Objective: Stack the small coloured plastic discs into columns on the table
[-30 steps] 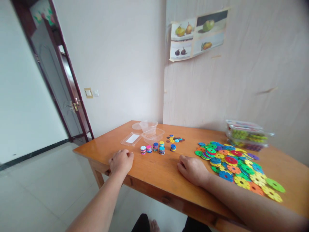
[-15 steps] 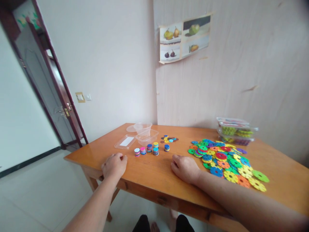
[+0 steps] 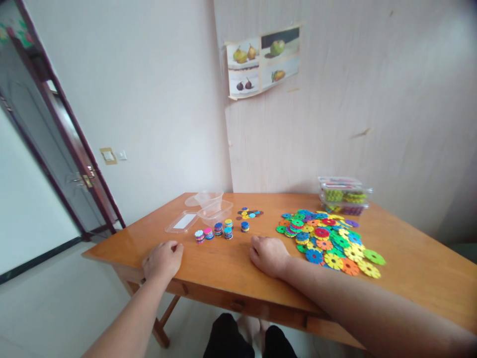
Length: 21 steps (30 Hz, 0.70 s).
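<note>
Both hands curl inward on a glossy orange-brown wooden table [image 3: 223, 266], short disc stacks [image 3: 218, 229] just beyond.

The left hand [image 3: 163, 259] rests by the front edge, the right hand [image 3: 270, 256] farther along; fingers fold under, and whether they cover anything cannot be told. Six squat, ridged stacks, topped white, pink, blue, yellow or light blue, stand upright between and beyond them. Right of the right hand spreads a heap of flat, notched, flower-like discs [image 3: 324, 244]; behind the stacks sit a clear thin-walled tub [image 3: 215, 214] and small loose discs [image 3: 246, 215].
</note>
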Motion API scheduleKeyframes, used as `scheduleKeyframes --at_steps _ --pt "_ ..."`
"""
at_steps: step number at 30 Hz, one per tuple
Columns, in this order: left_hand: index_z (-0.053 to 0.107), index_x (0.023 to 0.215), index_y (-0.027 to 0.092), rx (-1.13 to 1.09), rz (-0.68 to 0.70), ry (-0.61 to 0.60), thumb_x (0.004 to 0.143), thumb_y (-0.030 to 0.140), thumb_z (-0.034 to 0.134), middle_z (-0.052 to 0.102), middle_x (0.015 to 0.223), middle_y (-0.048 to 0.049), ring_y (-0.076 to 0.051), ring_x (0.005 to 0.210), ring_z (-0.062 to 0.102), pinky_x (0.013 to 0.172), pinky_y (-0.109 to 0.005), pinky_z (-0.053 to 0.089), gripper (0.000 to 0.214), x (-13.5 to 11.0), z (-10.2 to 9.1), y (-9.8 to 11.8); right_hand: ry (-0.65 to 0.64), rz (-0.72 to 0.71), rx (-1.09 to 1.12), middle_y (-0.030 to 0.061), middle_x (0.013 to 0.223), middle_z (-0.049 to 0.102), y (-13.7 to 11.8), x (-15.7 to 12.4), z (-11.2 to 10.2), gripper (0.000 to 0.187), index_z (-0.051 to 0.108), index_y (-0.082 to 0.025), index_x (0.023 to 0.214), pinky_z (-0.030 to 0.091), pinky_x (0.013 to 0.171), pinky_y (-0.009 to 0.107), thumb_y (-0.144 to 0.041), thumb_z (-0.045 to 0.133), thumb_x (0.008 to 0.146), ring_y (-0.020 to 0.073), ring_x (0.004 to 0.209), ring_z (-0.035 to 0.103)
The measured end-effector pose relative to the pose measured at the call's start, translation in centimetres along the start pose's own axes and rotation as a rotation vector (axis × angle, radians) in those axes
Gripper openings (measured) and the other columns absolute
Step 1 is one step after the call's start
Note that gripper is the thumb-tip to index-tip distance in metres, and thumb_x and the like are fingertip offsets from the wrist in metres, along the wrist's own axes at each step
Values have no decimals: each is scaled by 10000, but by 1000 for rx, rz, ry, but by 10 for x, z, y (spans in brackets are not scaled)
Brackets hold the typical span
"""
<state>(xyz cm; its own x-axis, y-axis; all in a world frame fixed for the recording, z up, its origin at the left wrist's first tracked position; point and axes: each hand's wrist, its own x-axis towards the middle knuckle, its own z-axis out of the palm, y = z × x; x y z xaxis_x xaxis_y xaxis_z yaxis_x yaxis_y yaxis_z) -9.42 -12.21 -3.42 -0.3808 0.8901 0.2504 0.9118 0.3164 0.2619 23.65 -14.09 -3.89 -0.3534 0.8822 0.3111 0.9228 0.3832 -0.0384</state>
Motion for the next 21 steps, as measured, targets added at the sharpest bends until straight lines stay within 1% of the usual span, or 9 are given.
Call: scheduleKeyframes --at_steps 6,11,14,16,17,19,21 --pt "713 1080 280 -4 3 10 875 480 379 693 1216 -100 -338 1106 611 883 -473 459 439 5 6 -5 -10 -5 21 117 953 750 -2 1 -1 243 634 -193 951 436 673 317 -286 411 942 242 821 699" --pt "721 1096 268 -19 2 29 856 485 415 689 1227 -109 -327 1102 613 889 -454 463 445 2 4 -4 -15 5 52 124 951 751 -2 0 -2 239 642 -183 937 433 675 321 -274 420 930 252 832 702" --pt "713 1100 255 -29 -1 25 857 490 414 683 1241 -111 -325 1119 609 894 -452 463 450 1 3 -3 -21 35 119 129 951 749 -3 1 -6 221 648 -175 916 427 682 324 -268 448 914 254 836 695" --pt "701 1109 254 -29 0 20 864 488 402 680 1247 -106 -326 1146 600 905 -461 460 452 0 2 -4 -21 63 246 115 931 747 -6 2 -16 202 651 -180 895 421 680 314 -283 478 907 241 829 681" --pt "699 1103 259 -27 -1 9 868 493 393 682 1245 -99 -328 1144 603 905 -470 460 451 0 1 -4 -32 76 352 98 904 745 -9 2 -23 197 651 -185 874 418 675 303 -293 489 909 226 816 671" --pt "710 1056 264 -28 13 -1 869 496 387 693 1219 -98 -331 1131 612 905 -480 462 439 -1 0 -4 -76 24 656 59 830 728 -20 3 -45 218 648 -192 859 413 647 269 -333 497 929 180 759 639" --pt "716 1020 268 -40 24 16 856 500 409 703 1191 -98 -333 1116 621 907 -479 466 419 -1 0 -5 -174 -95 1040 62 837 725 -35 1 -74 307 643 -175 831 428 658 247 -416 499 954 158 770 626"
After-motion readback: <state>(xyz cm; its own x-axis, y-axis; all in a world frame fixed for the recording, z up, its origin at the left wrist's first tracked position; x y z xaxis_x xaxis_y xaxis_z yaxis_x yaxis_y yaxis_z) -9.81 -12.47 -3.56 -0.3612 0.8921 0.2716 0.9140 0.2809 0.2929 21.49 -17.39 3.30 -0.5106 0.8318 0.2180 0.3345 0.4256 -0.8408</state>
